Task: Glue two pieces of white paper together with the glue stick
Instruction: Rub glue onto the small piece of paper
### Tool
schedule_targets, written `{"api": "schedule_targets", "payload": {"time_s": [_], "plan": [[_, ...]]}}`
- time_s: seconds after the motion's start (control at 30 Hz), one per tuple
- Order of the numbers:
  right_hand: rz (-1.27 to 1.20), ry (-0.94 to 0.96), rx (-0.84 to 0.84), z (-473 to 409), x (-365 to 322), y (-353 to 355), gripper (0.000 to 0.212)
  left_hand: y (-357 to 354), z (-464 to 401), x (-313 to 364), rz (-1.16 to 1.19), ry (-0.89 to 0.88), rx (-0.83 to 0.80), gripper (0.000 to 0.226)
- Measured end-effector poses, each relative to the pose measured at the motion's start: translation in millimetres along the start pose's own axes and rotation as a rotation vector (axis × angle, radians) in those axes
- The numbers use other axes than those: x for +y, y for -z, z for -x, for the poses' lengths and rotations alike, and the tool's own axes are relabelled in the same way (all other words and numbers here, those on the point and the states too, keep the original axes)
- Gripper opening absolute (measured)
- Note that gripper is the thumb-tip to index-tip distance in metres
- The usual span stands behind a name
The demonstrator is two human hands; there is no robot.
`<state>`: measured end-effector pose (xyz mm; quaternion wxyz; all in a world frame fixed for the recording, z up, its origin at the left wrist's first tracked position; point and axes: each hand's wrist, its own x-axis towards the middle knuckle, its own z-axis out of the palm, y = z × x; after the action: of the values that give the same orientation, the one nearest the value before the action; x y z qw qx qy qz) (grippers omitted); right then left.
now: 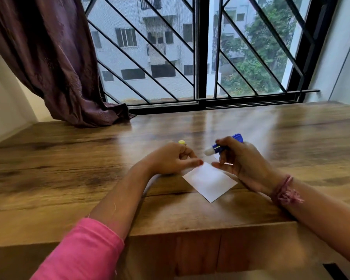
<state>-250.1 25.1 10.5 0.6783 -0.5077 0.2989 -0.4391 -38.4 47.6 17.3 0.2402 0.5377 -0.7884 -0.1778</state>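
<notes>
A white paper (209, 181) lies on the wooden table (69, 158), turned like a diamond. My right hand (240, 160) grips a blue glue stick (226, 145) just above the paper's far corner. The stick's white glue tip (208, 151) is bare and points left. A small bit of a second white piece (217, 157) shows under my right hand. My left hand (170, 160) rests on the table left of the paper, one finger stretched to the paper's far corner. Its other fingers are curled, and a yellow cap (181, 142) sticks out at the top of them.
A purple curtain (59, 67) drapes onto the table's far left. A barred window (200, 57) runs along the far edge. The table's front edge (190, 231) is close to my body. A thread band (283, 190) is on my right wrist.
</notes>
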Motion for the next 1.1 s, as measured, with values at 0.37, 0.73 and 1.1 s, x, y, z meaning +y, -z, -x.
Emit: {"api": "schedule_targets", "payload": {"time_s": [0.37,0.73,1.1], "plan": [[0.464,-0.059,-0.235,2,-5,7,0.02,8,2,-12,0.121,0.071,-0.199,0.023],[0.518,0.049,-0.293,1,-13,-6,0.019,4,0,-10,0.016,0.066,-0.237,0.037],[0.694,0.298,-0.213,9,8,-23,0.027,4,-3,-12,0.037,0.077,-0.247,0.028]]}}
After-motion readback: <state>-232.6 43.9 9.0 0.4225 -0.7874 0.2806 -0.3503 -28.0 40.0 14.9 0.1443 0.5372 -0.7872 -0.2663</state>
